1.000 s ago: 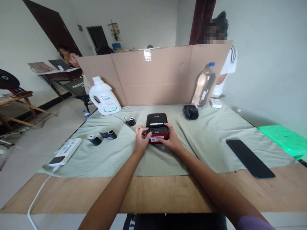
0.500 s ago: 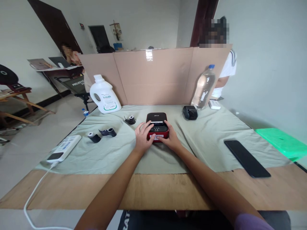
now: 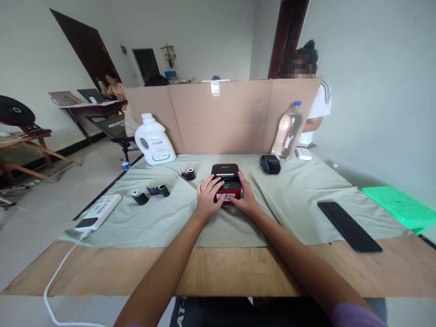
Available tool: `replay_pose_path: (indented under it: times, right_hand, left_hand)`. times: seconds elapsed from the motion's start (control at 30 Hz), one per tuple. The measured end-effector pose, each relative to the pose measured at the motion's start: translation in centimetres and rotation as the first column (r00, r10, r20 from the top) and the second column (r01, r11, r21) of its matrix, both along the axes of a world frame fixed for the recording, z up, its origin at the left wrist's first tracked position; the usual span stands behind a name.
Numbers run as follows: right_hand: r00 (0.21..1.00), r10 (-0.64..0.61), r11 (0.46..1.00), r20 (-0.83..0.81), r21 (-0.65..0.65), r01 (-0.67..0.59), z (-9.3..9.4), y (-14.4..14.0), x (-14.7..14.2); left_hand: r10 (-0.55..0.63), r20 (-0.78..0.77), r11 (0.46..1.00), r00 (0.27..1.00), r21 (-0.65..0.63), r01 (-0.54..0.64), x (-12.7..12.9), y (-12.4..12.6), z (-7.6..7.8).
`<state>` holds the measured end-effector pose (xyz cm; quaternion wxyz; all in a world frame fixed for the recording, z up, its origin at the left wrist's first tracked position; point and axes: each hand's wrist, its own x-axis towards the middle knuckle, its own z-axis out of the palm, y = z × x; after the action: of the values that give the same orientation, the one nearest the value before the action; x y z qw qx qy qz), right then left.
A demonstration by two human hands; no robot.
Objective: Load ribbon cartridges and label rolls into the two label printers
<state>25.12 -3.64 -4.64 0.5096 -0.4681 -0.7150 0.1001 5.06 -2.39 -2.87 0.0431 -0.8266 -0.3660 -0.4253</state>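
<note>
A small black and red label printer rests on the green cloth in front of me, between my two hands. My left hand grips its left side, fingers spread over the top and thumb at the front face. On the right side, my right hand holds it with the thumb on the front label and the fingers along the edge. Left of the printer lie several black rolls, among them a small one, a partly unwound one and an upright-tilted one. A squat black device sits to the right.
A white detergent jug and a clear bottle stand before a cardboard screen. A white power strip with a cable lies left, a black phone right. A green stool is beside the table. Two people are beyond.
My view has tilted slightly, so the scene sits a little lower. Both hands stay on the printer; a dark gap across its top looks somewhat wider.
</note>
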Motion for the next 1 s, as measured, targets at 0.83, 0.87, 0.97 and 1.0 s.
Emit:
replay_pose_path:
  times: [0.83, 0.87, 0.97, 1.0]
  right_hand:
    - [0.857, -0.254, 0.965, 0.448, 0.056, 0.257, 10.9, 5.5, -1.5]
    - [0.852, -0.26, 0.963, 0.455, 0.061, 0.262, 11.0, 5.7, -1.6]
    - [0.847, -0.267, 0.963, 0.461, 0.093, 0.252, 10.8, 5.9, -1.7]
    - [0.847, -0.265, 0.964, 0.461, 0.104, 0.245, 10.7, 5.9, -1.7]
  left_hand:
    - [-0.041, 0.012, 0.998, 0.999, -0.056, 0.041, -0.6, 0.0, 0.1]
    - [-0.044, 0.011, 0.998, 0.999, -0.054, 0.044, -0.7, 0.0, 0.1]
    - [-0.05, 0.01, 0.997, 0.999, -0.053, 0.051, -0.7, 0.0, 0.1]
    - [-0.051, 0.011, 0.997, 0.999, -0.054, 0.051, -0.7, 0.0, 0.1]
